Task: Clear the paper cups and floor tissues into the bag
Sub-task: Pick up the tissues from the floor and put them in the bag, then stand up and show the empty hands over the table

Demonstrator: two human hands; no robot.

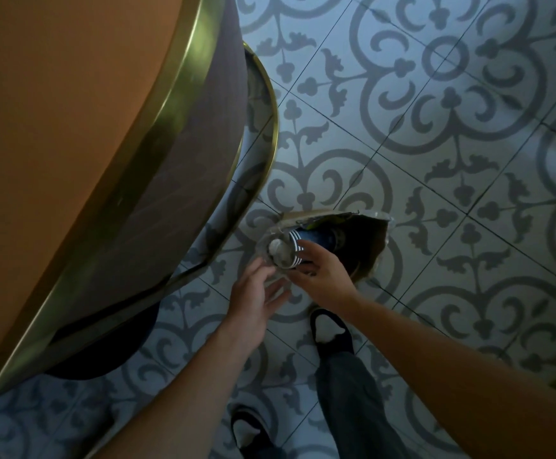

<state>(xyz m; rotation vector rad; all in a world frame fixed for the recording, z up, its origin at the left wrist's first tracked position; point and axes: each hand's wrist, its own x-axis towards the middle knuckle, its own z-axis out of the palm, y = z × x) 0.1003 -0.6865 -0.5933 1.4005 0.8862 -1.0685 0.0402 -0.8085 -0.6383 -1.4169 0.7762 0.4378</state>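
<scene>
A dark blue paper cup with white stripes point(294, 248) lies on its side at the mouth of a brown paper bag point(366, 246) standing on the patterned tile floor point(435, 160). The right hand point(323, 276) grips the cup; the left hand point(253, 293) hovers spread and empty just beside it, near a brass-rimmed round table point(71, 127).

We see the bag point(366, 236) standing open on the floor point(468, 160), right of the tabletop point(71, 127); the paper cups point(291, 248) sit at the bag's mouth, our feet nearer than the bag.
</scene>
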